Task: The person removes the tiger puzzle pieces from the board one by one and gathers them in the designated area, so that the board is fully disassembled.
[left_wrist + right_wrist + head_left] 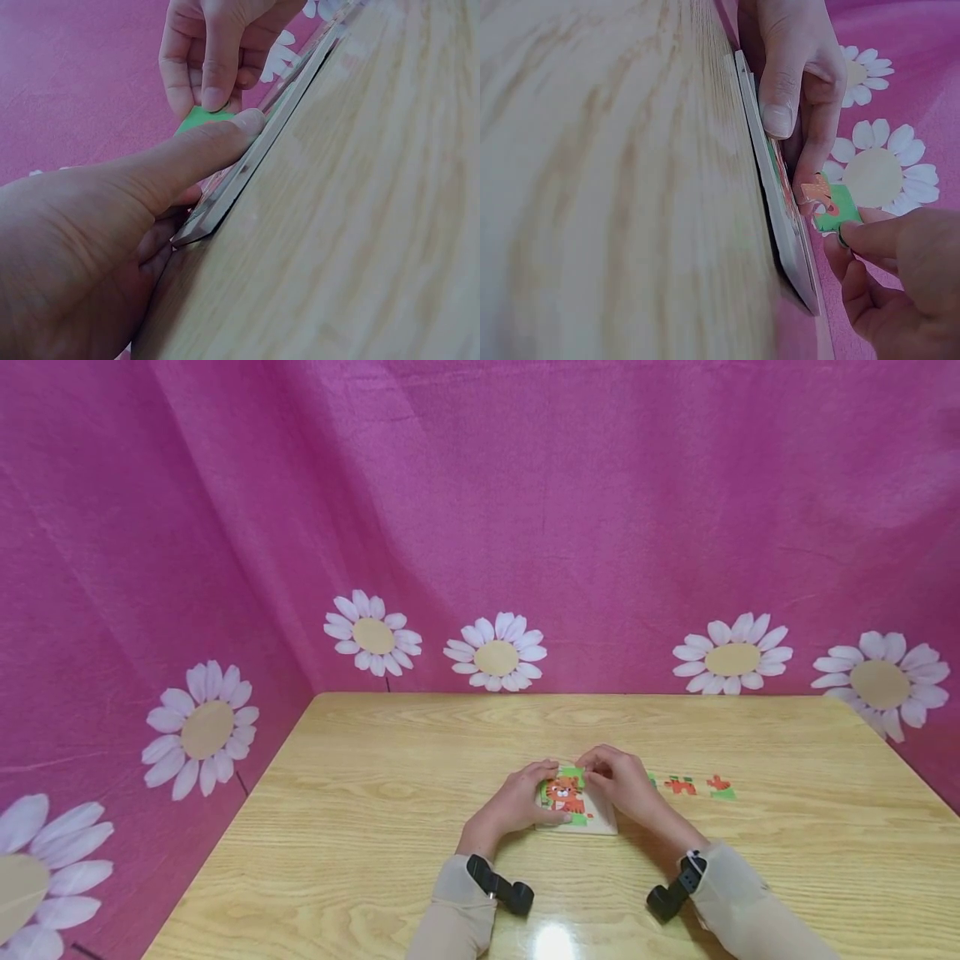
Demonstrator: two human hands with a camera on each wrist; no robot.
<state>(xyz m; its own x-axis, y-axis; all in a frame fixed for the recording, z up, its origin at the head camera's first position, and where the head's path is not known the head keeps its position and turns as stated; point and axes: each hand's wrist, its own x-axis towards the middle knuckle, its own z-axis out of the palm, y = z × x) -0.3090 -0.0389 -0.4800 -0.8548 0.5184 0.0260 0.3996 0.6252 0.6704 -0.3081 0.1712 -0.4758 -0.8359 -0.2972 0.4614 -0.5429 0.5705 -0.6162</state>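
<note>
Puzzle (pixel 566 797) lies on the table (pixel 360 793), its left side gripped by the left hand (pixel 517 800); the right hand (pixel 624 783) pinches 1 green piece (pixel 841 201). Good seating likely needs a steady puzzle, tabs aligned, then gentle pressure.

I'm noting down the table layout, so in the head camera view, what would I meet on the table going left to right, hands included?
Left hand, puzzle board, right hand, mostly orange puzzle piece, orange-and-green puzzle piece.
</note>
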